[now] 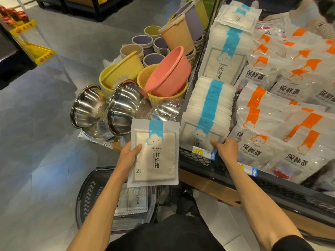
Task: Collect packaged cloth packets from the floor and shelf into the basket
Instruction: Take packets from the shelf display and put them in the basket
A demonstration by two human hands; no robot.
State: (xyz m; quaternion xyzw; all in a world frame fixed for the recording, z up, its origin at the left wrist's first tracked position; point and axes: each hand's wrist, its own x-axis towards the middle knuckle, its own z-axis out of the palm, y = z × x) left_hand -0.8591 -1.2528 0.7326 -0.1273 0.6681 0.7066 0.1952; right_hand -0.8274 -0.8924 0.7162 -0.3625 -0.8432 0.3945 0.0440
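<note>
Head view, the only one we have. Lower ctr of frame: our left hand (129, 154) holds a cloth pkt (155, 156) by its left edge, thumb across the front, fingers hidden behind it. The pkt is upright, face toward us, w/ a blue stripe and a cloud face at top and beige cloth inside. It hangs in the air above the basket (87, 192), which sits on the floor at btm left-ctr, dark w/ a wavy pattern on its rim. In the basket lie more pkts (132, 201) of the same kind, flat, partly hidden by the held one.

Right of ctr: our right hand (226, 149) grips the lower right corner of the front pkt (201, 136) of a shelf stack (212, 98), thumb on the front, fingers tucked behind. The stack stands in a row w/ blue stripes lined up, running up the frame. A second row (224, 57) sits further up, upper ctr. A yellow price tag (198, 151) is on the front of the black mesh shelf (217, 169), just left of the right hand.

Right side of frame: orange-stripe bags (262, 149), piled. Left of the shelf, mid-frame: two steel bowls (90, 104) tipped on their sides and a pink basin (168, 73) tilted in yellow basins (116, 73). Stacked cups (142, 41) stand above them.
</note>
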